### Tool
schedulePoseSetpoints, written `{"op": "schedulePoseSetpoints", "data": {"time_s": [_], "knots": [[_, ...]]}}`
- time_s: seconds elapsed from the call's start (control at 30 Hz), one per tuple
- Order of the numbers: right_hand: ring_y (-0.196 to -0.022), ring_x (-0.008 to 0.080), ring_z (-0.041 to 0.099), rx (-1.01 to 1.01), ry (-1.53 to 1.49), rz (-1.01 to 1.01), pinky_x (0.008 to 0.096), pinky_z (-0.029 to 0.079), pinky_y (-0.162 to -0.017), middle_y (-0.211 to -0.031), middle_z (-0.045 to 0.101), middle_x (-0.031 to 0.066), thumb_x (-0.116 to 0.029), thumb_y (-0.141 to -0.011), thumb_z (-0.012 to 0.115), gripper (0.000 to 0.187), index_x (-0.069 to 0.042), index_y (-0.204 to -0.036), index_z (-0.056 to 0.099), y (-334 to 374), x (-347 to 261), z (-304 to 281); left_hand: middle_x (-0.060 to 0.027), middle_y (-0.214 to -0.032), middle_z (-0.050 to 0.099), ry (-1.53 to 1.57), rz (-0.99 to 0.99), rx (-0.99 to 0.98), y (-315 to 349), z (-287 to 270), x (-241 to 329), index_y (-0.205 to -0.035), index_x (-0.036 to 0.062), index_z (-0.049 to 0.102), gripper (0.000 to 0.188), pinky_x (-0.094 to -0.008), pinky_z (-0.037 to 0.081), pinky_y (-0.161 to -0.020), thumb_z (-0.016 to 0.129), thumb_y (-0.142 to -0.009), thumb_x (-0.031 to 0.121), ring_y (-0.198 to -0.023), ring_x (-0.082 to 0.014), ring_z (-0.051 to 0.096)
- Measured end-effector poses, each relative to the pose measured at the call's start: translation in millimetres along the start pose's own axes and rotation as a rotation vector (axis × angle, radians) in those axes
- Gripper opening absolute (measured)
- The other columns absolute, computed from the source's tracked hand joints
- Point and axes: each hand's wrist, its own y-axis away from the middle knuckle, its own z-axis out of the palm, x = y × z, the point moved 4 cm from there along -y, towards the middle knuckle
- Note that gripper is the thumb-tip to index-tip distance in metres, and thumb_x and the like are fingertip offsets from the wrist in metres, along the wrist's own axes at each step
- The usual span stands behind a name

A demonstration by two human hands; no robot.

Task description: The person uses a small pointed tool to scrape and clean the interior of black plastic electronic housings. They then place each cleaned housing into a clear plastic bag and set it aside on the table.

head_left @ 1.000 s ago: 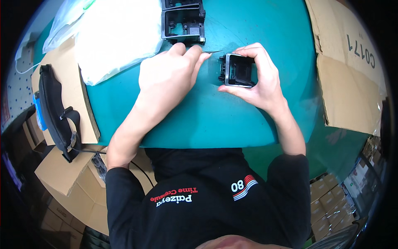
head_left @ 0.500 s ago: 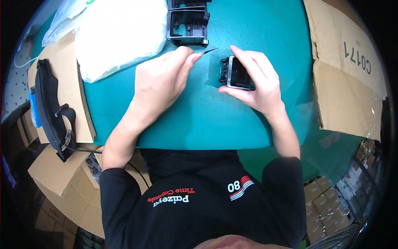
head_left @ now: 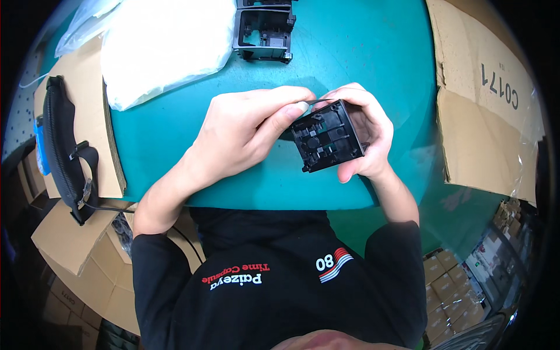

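Observation:
My right hand (head_left: pixel 373 125) is closed around a black plastic housing (head_left: pixel 328 138), its fingers behind the far edge and its thumb by the near corner. The housing is tilted so that a side with ribs, clips and small openings shows. My left hand (head_left: pixel 251 125) is closed, thumb pressed to the fingers, on a thin dark strip (head_left: pixel 319 101). That strip runs along the housing's upper edge; whether it touches the housing I cannot tell. Beyond my hands, similar black plastic housings (head_left: pixel 265 54) stand on the green table (head_left: pixel 233 189).
A white plastic bag (head_left: pixel 166 58) lies at the far left. Beside it, a black strap-like case (head_left: pixel 61 146) rests on a cardboard flap (head_left: pixel 111 146). An opened cardboard box (head_left: pixel 475 116) borders the table on the right. Stacked cartons (head_left: pixel 452 286) stand low on the right.
My right hand has brought the housing nearer and turned it, so its ribbed side now shows. My left hand has moved right, bringing the thin strip to the housing's upper edge.

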Motion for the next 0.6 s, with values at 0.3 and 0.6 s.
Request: {"op": "schedulePoseSetpoints", "data": {"time_s": [0.3, 0.6], "knots": [[-0.104, 0.0165, 0.055, -0.02, 0.02, -0.028, 0.0278, 0.042, -0.085, -0.12, 0.059, 0.011, -0.044, -0.05, 0.099, 0.103, 0.007, -0.128, 0.056, 0.9, 1.8, -0.5, -0.0157, -0.103, 0.075, 0.017, -0.002, -0.027, 2.7, 0.4, 3.0, -0.118, -0.0022, 0.069, 0.023, -0.0292, 0.056, -0.073, 0.056, -0.1, 0.005, -0.084, -0.0244, 0.074], [-0.105, 0.0168, 0.055, -0.022, 0.016, -0.013, 0.0278, 0.042, -0.085, -0.121, 0.059, 0.0113, -0.045, -0.05, 0.099, 0.103, 0.007, -0.129, 0.056, 2.6, 3.0, -1.6, -0.0154, -0.097, 0.075, 0.003, 0.015, 0.005, 4.0, 2.0, 5.7, -0.119, -0.0009, 0.069, 0.024, -0.0282, 0.054, -0.065, 0.058, -0.098, 0.005, -0.073, -0.0218, 0.072]]}}
